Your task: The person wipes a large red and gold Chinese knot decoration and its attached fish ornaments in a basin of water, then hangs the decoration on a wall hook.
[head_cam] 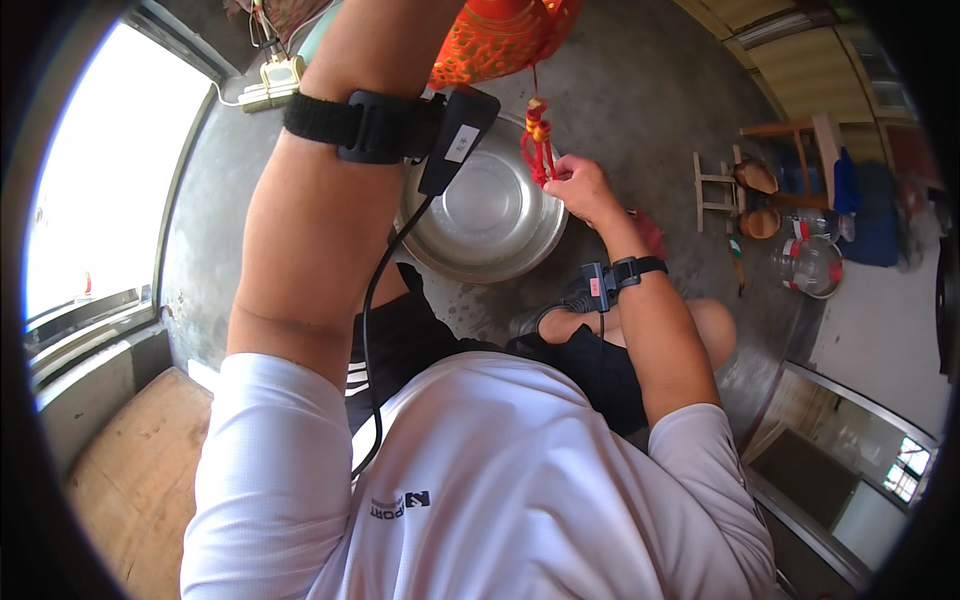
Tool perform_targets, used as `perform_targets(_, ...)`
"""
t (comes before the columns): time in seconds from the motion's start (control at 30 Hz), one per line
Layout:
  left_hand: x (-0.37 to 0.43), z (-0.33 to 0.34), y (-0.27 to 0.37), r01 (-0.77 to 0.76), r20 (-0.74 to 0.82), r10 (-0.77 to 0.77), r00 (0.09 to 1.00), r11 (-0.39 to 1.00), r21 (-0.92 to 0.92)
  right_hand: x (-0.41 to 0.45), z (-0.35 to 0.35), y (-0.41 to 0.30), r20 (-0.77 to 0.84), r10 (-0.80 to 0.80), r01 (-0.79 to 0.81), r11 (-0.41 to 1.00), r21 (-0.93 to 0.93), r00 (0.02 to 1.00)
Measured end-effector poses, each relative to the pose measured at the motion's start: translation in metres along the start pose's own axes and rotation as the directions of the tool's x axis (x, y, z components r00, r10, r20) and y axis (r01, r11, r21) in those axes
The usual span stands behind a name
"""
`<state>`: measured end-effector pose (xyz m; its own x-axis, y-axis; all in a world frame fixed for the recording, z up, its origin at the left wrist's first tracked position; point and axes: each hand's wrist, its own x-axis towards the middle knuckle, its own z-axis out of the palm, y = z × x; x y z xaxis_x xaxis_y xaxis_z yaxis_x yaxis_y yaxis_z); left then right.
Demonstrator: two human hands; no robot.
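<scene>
A red hanging ornament with a gold scale-like pattern is cut off by the top edge of the view. From its underside a thin cord runs down to a red knotted tassel with yellow bands. My right hand pinches the lower end of this tassel between thumb and fingers. My left forearm reaches up past the top edge, so the left hand is out of view. Below the ornament a wide metal basin rests on the floor, partly covered by my left arm and its strapped-on device.
Small wooden stools and large clear plastic bottles stand on the right. A bright doorway is at the left, with a wooden board below it. A power strip with cords sits at upper left. A mirror stands lower right.
</scene>
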<state>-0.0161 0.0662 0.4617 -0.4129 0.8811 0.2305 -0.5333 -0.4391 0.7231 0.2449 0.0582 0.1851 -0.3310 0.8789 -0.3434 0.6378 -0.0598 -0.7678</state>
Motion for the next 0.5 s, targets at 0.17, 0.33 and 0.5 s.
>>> perform_targets(0.17, 0.012, -0.007, -0.009, -0.036, 0.050, 0.037, 0.998, 0.999, -0.028, -0.003, 0.003, 0.006, -0.062, 0.006, -0.003, 0.999, 0.048, 0.998)
perform_targets(0.33, 0.006, 0.003, -0.002, -0.015, 0.039, 0.011, 0.999, 0.996, 0.092, 0.005, 0.003, 0.021, -0.169, 0.045, -0.015, 0.984, 0.179, 0.985)
perform_targets(0.5, 0.010, -0.002, -0.005, -0.008, 0.041, 0.006, 0.999, 0.999, 0.048, 0.001, 0.006, 0.017, -0.244, 0.052, 0.000, 0.978, 0.209, 0.968)
